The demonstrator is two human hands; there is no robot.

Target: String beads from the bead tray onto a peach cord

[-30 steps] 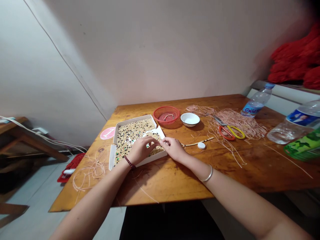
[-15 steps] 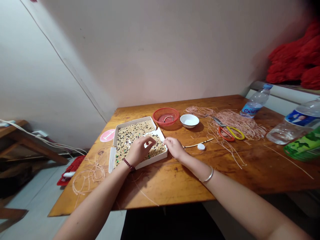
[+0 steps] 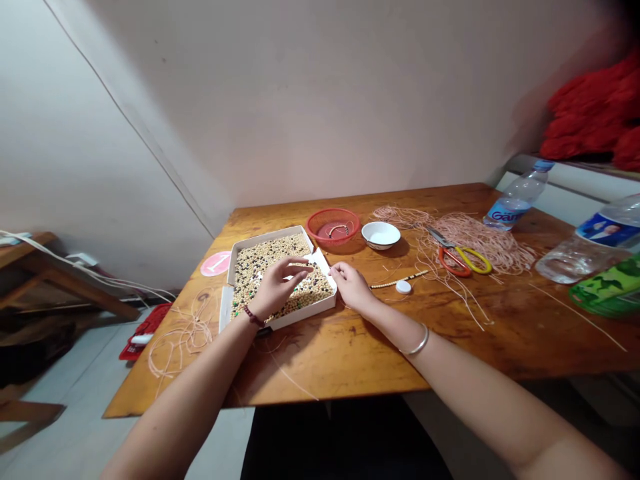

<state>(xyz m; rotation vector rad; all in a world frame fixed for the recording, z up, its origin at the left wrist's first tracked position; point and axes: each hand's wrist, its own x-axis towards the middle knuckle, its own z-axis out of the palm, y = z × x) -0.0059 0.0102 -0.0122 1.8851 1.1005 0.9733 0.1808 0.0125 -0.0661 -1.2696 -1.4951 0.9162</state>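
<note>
My left hand [image 3: 277, 288] is over a shallow white box [image 3: 280, 325] of small beads [image 3: 267, 257], mostly cream with dark and some green ones. Its fingers are stretched out and the thumb stands apart, with nothing visible between them. At the box's right edge, my right hand [image 3: 351, 287] has thumb and fingertips pinched together. What lies between those fingertips is too small to see clearly. A beaded cord [image 3: 387, 285] of cream and dark beads comes out from behind this hand and lies on the table to its right, next to a white cap [image 3: 403, 287].
Behind the box stand a red basket [image 3: 325, 239] with a beaded strand inside and a white bowl [image 3: 381, 242]. Scissors [image 3: 453, 257] lie on a heap of pink cord [image 3: 490, 247]. Bottles [image 3: 515, 200] stand at right; loose cord [image 3: 185, 340] lies at left on the wooden table [image 3: 350, 373].
My left hand's fingers have straightened and spread from a curled, near-pinched shape. The right hand stays pinched by the box edge. The whole view has shifted slightly.
</note>
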